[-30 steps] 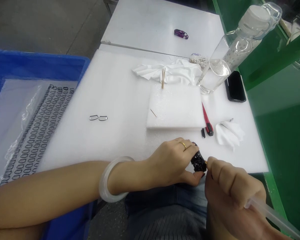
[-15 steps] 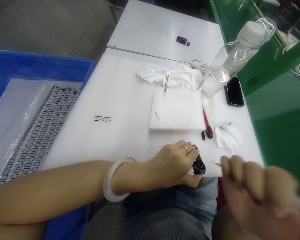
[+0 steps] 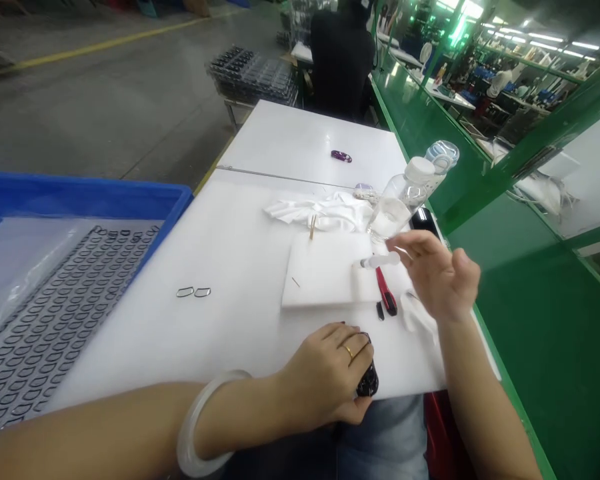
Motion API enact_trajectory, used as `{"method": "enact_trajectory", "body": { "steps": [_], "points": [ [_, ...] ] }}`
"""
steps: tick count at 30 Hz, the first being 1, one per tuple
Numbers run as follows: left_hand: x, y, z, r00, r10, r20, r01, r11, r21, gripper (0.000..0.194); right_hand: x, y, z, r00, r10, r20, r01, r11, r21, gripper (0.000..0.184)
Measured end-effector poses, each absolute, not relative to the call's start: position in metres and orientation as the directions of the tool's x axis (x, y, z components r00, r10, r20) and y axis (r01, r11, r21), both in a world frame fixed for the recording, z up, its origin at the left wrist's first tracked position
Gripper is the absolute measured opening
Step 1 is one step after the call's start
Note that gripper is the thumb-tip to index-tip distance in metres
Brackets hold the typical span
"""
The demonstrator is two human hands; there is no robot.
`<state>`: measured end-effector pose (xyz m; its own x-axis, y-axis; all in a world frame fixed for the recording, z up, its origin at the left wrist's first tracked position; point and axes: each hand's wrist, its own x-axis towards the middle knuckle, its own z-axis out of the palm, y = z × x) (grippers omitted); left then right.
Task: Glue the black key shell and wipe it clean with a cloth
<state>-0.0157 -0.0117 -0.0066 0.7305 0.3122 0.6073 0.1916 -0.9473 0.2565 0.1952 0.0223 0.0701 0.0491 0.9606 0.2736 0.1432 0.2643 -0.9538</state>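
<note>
My left hand [image 3: 325, 377], with a gold ring on one finger and a pale bangle [image 3: 200, 427] at the wrist, is shut on a glossy black object [image 3: 367, 381] near the front edge of the white foam-topped table [image 3: 130, 347]. The object is mostly hidden by my fingers. My right hand [image 3: 437, 273] is raised with its fingers apart, holding nothing. Just beyond its fingertips, a clear plastic tube [image 3: 380, 260] with a fine tip appears to rest on a white foam pad [image 3: 325, 273]. A red utility knife [image 3: 386, 293] lies below the tube.
Near the pad are a water bottle [image 3: 393, 217], phone [image 3: 423, 221], white cloths [image 3: 320, 211], toothpicks [image 3: 312, 227] and two small rings [image 3: 194, 292]. On the left, a blue bin [image 3: 80, 190] holds a sheet of black rings [image 3: 55, 320]. A seated person [image 3: 340, 67] is far ahead.
The view has tilted up and shows more of the hall. My right hand has moved up and away from the black object, and the tube has left it. My left hand still grips the object.
</note>
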Motion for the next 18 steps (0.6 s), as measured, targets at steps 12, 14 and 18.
{"method": "enact_trajectory", "body": {
  "steps": [12, 14, 18],
  "points": [
    [-0.013, -0.008, -0.005, 0.725, 0.223, 0.652, 0.092, -0.969, 0.229, 0.032, 0.262, -0.015, 0.034, 0.014, 0.999, 0.032, 0.796, 0.008, -0.606, 0.017],
    [-0.011, -0.006, -0.004, 0.697, 0.151, 0.701, 0.055, -0.986, 0.158, 0.027, 0.256, -0.015, 0.033, 0.036, 0.996, 0.077, 0.751, 0.024, -0.660, 0.026],
    [-0.008, -0.004, -0.003, 0.614, 0.153, 0.775, 0.046, -0.986, 0.158, 0.022, 0.253, -0.017, 0.032, 0.128, 0.987, 0.096, 0.648, -0.010, -0.762, 0.036]
  ]
}}
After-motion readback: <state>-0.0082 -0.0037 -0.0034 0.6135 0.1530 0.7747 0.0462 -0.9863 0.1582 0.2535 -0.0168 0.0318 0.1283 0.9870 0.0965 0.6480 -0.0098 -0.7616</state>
